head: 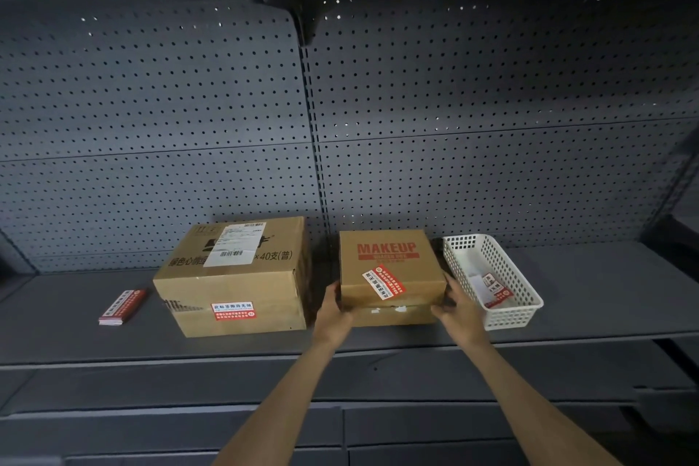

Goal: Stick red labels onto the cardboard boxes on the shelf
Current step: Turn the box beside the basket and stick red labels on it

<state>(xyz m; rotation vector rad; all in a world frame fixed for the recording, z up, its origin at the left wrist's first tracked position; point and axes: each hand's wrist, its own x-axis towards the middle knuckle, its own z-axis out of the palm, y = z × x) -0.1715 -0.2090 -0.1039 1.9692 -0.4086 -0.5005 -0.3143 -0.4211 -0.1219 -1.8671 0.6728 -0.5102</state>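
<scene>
A small cardboard box printed MAKEUP (386, 261) sits on the dark shelf (378, 346), with a red label (384, 286) stuck slanted on its top near the front edge. My left hand (334, 308) grips its left front corner and my right hand (459, 305) grips its right front corner. To its left stands a larger cardboard box (234, 276) with a red label (233, 311) on its front face and a white shipping slip on top.
A stack of red labels (123, 306) lies on the shelf left of the larger box. A white mesh basket (503, 310) to the right of the small box holds label scraps. A perforated back panel (340, 106) rises behind, with another shelf overhead.
</scene>
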